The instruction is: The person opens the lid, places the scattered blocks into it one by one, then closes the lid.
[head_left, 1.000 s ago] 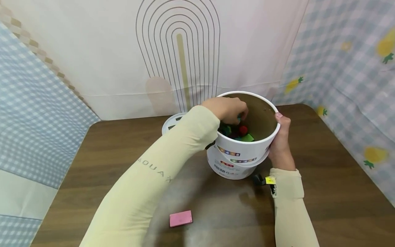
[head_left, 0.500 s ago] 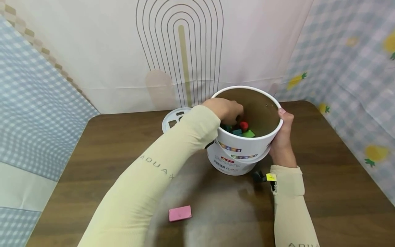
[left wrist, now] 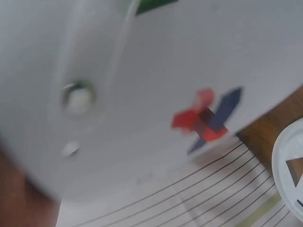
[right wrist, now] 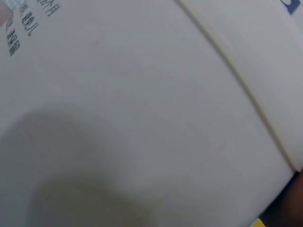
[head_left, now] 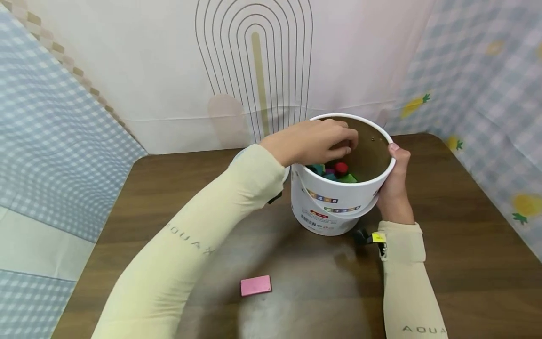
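Note:
A white bucket (head_left: pixel 330 207) with printed sums on its side stands tilted slightly on the table. Inside it lie several coloured blocks, among them a red block (head_left: pixel 341 168) and a green block (head_left: pixel 348 179). My left hand (head_left: pixel 315 141) is over the bucket's mouth, its fingers bent downward; whether anything is between them is hidden. My right hand (head_left: pixel 395 186) grips the bucket's right side, thumb over the rim. The bucket's white wall (left wrist: pixel 142 109) fills most of the left wrist view, and its wall (right wrist: pixel 142 94) fills the right wrist view.
A pink block (head_left: pixel 256 286) lies on the brown wooden table (head_left: pixel 169 188) in front of the bucket. A white lid with cut-out shapes (left wrist: pixel 284 142) lies left of the bucket, mostly behind the left sleeve in the head view. Patterned curtains hang behind and at both sides.
My left hand has risen from among the blocks toward the rim and shifted right. My right hand keeps its grip on the bucket. The head view has shifted slightly.

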`<state>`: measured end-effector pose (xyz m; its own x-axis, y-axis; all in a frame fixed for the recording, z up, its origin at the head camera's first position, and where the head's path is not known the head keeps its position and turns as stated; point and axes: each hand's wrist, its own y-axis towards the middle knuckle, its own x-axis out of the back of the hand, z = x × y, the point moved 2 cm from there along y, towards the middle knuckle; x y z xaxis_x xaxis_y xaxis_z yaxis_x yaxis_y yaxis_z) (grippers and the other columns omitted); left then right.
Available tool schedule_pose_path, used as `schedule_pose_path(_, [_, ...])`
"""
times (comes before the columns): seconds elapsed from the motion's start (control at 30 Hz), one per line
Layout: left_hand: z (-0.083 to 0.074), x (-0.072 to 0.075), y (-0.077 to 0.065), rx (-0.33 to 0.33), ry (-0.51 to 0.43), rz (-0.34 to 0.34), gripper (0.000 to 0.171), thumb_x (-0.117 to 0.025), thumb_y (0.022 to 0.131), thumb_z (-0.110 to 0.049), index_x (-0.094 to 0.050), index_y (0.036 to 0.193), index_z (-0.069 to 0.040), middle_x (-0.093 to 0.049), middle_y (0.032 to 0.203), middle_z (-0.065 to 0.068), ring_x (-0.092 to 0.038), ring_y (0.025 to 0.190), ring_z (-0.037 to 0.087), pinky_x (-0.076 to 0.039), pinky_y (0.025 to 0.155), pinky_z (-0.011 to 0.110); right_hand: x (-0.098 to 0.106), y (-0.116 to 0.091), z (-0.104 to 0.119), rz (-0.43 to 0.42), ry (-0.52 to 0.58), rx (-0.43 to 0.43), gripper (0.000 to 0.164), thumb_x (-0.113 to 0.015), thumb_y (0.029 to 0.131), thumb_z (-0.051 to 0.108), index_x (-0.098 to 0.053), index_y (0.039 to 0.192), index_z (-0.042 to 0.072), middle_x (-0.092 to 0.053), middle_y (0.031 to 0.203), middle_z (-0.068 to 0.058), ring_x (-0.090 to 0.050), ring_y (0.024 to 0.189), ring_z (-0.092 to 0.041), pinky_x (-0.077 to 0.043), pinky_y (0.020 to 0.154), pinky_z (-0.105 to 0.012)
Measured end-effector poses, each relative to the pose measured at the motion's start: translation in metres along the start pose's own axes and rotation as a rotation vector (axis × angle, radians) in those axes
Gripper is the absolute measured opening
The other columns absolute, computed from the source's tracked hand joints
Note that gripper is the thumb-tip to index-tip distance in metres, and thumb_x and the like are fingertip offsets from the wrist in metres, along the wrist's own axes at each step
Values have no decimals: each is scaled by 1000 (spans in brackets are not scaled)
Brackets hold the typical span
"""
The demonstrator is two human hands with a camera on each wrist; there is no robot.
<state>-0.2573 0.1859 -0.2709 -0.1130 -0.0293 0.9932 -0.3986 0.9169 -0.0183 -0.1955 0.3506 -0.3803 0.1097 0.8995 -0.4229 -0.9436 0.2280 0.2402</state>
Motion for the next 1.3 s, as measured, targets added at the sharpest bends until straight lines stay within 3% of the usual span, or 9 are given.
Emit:
schedule_pose_path(0.27, [-17,5,-83,-101,54,-287,37,-43,101,-37,-59,129,-19,-52,131,-3,-46,120,13,-38,97,31,-2,1,0,24,27,29,56,-38,90,45,-55,129,8,-54,125,-8,-48,112,-21,-34,97,-37])
schedule_pose_path(0.4, [-27,-2,-125,-99,99,-361,47,-46,100,-37,-50,139,-12,-51,136,2,-47,123,17,-39,98,34,-1,3,1,32,53,31,56,-39,90,44,-54,129,7,-53,126,-9,-46,113,-22,-32,97,-38])
schedule_pose_path(0.47, [-31,-13,-145,-106,60,-371,51,-50,99,-36,-47,141,-7,-52,137,5,-48,124,19,-39,101,36,-1,4,1,33,54,34,56,-38,90,44,-54,129,7,-53,126,-9,-46,113,-22,-32,97,-38])
schedule_pose_path(0.57, [-37,-41,-178,-59,15,-276,55,-52,97,-41,-45,143,-12,-50,139,3,-46,126,18,-39,104,39,-1,6,0,39,60,33,56,-39,90,44,-55,129,7,-54,125,-9,-47,113,-22,-32,97,-38])
schedule_pose_path(0.73, [-45,-103,-223,113,-76,29,66,-57,92,-52,-38,149,-27,-45,142,-3,-45,125,16,-45,97,43,0,8,-2,53,57,25,56,-40,90,45,-55,129,7,-55,125,-9,-47,113,-22,-33,97,-38])
schedule_pose_path(0.83, [-52,-134,-235,167,-172,120,71,-61,87,-57,-38,149,-31,-47,136,-6,-49,116,14,-47,92,39,2,8,-2,51,73,15,56,-40,90,44,-55,129,7,-55,125,-9,-47,113,-22,-32,98,-38])
schedule_pose_path(0.93, [-60,-155,-239,156,-239,132,71,-64,84,-60,-41,147,-36,-48,127,-10,-51,106,9,-48,84,31,6,8,1,43,81,16,55,-41,90,44,-55,128,7,-55,125,-8,-48,113,-21,-32,98,-36])
schedule_pose_path(1.1, [-71,-176,-238,100,-203,20,51,-65,90,-41,-51,138,-39,-50,116,-12,-51,95,5,-47,74,23,8,7,2,39,82,19,53,-43,90,43,-56,126,8,-57,122,-7,-49,111,-21,-33,97,-37])
schedule_pose_path(1.3, [-77,-188,-242,128,-145,-81,36,-60,94,-30,-58,129,-36,-50,106,-11,-48,86,6,-44,70,20,4,6,-1,35,58,-2,48,-42,90,45,-57,122,12,-56,120,-4,-48,110,-20,-33,97,-36])
